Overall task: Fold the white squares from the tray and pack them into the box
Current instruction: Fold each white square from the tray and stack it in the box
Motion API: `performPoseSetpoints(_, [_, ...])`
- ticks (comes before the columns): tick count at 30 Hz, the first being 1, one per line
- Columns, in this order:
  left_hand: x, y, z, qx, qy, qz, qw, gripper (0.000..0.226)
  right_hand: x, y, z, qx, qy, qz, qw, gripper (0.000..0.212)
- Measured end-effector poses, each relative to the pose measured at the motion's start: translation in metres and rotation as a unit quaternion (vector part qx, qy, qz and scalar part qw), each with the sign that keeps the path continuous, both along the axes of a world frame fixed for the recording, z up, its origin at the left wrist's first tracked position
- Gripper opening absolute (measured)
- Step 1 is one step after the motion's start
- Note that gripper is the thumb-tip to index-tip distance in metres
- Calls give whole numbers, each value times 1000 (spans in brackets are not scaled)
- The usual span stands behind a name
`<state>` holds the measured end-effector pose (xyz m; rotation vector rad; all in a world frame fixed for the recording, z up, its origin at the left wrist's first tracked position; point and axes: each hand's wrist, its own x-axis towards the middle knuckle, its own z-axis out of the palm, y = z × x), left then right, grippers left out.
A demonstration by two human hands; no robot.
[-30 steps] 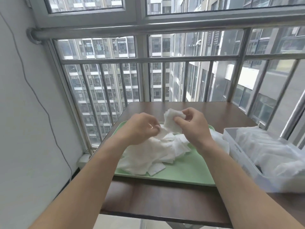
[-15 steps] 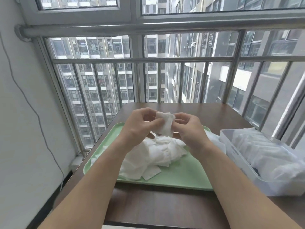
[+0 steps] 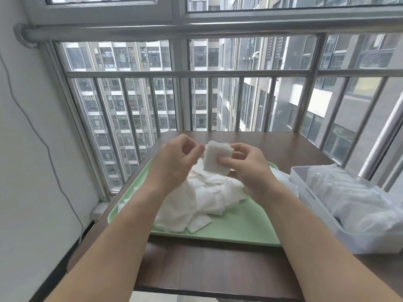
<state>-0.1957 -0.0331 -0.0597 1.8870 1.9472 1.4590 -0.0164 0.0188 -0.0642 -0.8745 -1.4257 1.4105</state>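
A small folded white square (image 3: 214, 159) is held upright above the tray. My right hand (image 3: 247, 171) pinches its right side between thumb and fingers. My left hand (image 3: 177, 163) has its fingers curled, with the fingertips at the square's left edge. Below both hands a loose pile of white squares (image 3: 205, 197) lies on the green tray (image 3: 239, 233). The clear plastic box (image 3: 314, 203) stands to the right of the tray and holds several white pieces (image 3: 353, 197).
The tray and box sit on a brown table (image 3: 207, 271) pushed against a window with metal railing bars (image 3: 185, 101). A white wall with a thin hanging cable (image 3: 43, 144) is on the left. The table's near edge is just under my forearms.
Both hands lifted the piece off the pile and brought it together into a smaller, flatter square held upright. The view shifted slightly.
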Motion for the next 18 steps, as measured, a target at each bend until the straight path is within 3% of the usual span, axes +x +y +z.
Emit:
performPoseSetpoints(3, [-16, -4, 6, -67, 73, 50, 994, 13, 4, 5, 0, 0, -30, -88, 996, 16])
performPoseSetpoints(8, [-38, -24, 15, -245, 114, -2, 963, 19, 6, 4, 1, 11, -47, -95, 994, 15])
performPoseSetpoints(15, [-50, -36, 20, -322, 97, -84, 938, 41, -2, -5, 1, 66, -64, -30, 995, 13])
performPoseSetpoints(18, [-56, -37, 19, -324, 74, -79, 940, 39, -3, -5, 0, 73, -71, -27, 994, 13])
